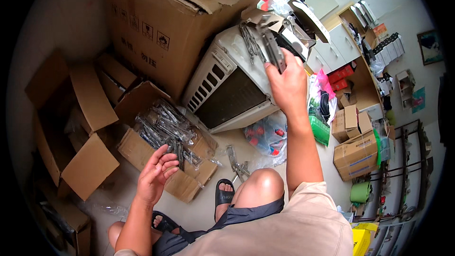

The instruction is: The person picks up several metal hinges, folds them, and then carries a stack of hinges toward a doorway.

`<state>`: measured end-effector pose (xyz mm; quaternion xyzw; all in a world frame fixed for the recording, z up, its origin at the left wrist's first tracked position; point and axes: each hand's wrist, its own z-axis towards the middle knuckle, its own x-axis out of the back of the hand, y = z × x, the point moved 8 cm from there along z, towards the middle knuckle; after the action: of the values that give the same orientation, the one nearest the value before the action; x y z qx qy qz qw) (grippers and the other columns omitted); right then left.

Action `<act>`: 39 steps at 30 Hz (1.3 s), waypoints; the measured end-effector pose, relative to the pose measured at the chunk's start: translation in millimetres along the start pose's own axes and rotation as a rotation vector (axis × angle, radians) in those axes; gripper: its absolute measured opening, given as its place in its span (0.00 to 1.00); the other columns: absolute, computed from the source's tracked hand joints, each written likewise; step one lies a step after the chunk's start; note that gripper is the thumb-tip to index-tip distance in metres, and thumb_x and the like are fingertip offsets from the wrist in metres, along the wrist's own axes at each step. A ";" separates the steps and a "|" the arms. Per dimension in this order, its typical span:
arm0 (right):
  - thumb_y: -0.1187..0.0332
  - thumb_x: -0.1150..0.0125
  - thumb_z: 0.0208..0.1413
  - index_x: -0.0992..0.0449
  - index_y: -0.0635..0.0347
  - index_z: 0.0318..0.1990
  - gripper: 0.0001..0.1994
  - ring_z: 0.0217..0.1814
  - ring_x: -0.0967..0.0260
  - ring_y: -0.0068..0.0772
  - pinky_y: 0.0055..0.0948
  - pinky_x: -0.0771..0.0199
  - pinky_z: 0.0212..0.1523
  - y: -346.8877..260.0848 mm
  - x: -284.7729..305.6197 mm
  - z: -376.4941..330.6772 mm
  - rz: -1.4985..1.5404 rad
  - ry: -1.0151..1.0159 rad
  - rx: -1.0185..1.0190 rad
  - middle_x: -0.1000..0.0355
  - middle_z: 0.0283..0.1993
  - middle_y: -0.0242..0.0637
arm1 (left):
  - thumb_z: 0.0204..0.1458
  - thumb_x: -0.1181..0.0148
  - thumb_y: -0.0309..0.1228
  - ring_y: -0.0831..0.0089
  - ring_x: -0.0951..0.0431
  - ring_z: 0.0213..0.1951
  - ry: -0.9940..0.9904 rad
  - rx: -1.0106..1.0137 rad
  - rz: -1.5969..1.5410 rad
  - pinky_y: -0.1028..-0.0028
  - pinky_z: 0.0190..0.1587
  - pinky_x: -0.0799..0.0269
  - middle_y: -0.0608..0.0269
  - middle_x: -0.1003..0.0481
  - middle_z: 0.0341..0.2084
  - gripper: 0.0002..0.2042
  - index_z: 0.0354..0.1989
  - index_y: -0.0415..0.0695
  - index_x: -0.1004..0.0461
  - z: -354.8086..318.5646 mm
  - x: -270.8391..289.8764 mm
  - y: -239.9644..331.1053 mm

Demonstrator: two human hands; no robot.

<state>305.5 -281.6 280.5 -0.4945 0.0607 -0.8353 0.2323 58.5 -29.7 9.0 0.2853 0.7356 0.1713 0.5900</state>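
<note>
You are crouching over a pale, smooth floor in a crowded room, with a white drawer cabinet and a dark shelving rack off to your right. A big brown carton stands behind an off-white, rigid plastic case with a slotted side and a dark front panel. Your right hand grasps a long, narrow dark metal piece above the case's top, where slender metal parts lie. Your left hand looks empty, fingers loosely bent, beside a low cardboard box of shiny, plastic-wrapped metal strips; you cannot tell whether it touches them. Near your sandal lie jointed metal pieces and a crinkled clear bag.
</note>
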 end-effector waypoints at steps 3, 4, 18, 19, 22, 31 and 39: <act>0.62 0.32 0.55 0.26 0.69 0.60 0.27 0.56 0.24 0.61 0.47 0.26 0.61 28.2 2.5 19.8 -0.047 0.059 0.020 0.24 0.53 0.60 | 0.64 0.41 0.38 0.66 0.22 0.58 0.007 -0.011 -0.019 0.66 0.63 0.26 0.55 0.26 0.59 0.34 0.76 0.40 0.43 5.7 -0.8 -2.7; 0.62 0.32 0.54 0.26 0.69 0.59 0.27 0.57 0.24 0.61 0.47 0.26 0.62 31.2 1.1 23.5 -0.044 0.064 0.024 0.24 0.53 0.61 | 0.64 0.42 0.37 0.66 0.22 0.57 0.018 -0.015 -0.028 0.66 0.62 0.25 0.56 0.26 0.59 0.33 0.76 0.40 0.42 5.8 1.2 -2.3; 0.61 0.27 0.51 0.19 0.61 0.52 0.22 0.54 0.23 0.55 0.47 0.24 0.57 32.8 -18.6 29.0 -0.157 -0.020 0.017 0.22 0.52 0.53 | 0.65 0.44 0.36 0.68 0.21 0.53 0.098 -0.010 -0.090 0.68 0.58 0.23 0.59 0.24 0.55 0.29 0.73 0.41 0.38 10.4 14.0 -3.5; 0.61 0.27 0.51 0.19 0.61 0.52 0.22 0.54 0.23 0.55 0.46 0.24 0.57 33.4 -18.3 29.2 -0.161 -0.022 0.032 0.22 0.51 0.53 | 0.65 0.44 0.36 0.68 0.21 0.53 0.100 -0.007 -0.089 0.68 0.58 0.23 0.59 0.24 0.55 0.29 0.73 0.41 0.38 10.4 14.0 -3.8; 0.57 0.26 0.51 0.17 0.61 0.52 0.23 0.55 0.25 0.54 0.45 0.25 0.59 43.1 -15.1 32.8 -0.160 -0.013 0.075 0.23 0.49 0.50 | 0.65 0.44 0.36 0.68 0.20 0.52 0.104 -0.002 -0.094 0.68 0.57 0.23 0.59 0.24 0.54 0.28 0.73 0.41 0.38 9.9 14.5 -5.4; 0.48 0.23 0.50 0.22 0.62 0.61 0.36 0.64 0.29 0.57 0.46 0.31 0.68 51.9 -27.8 29.4 -0.220 -0.200 0.033 0.25 0.58 0.55 | 0.65 0.42 0.38 0.69 0.20 0.53 0.118 0.002 -0.106 0.69 0.59 0.25 0.61 0.23 0.55 0.30 0.73 0.43 0.37 6.1 23.7 -8.8; 0.51 0.27 0.57 0.22 0.62 0.62 0.31 0.64 0.29 0.57 0.47 0.31 0.67 41.3 -17.7 19.9 -0.362 0.003 0.356 0.25 0.60 0.55 | 0.69 0.47 0.35 0.72 0.20 0.50 0.269 -0.056 -0.139 0.72 0.57 0.24 0.63 0.21 0.52 0.24 0.71 0.40 0.35 13.9 55.7 5.9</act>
<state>343.2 -307.7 262.7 -0.4475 -0.1765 -0.8616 0.1622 65.4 8.3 -33.8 0.1918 0.8209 0.1872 0.5043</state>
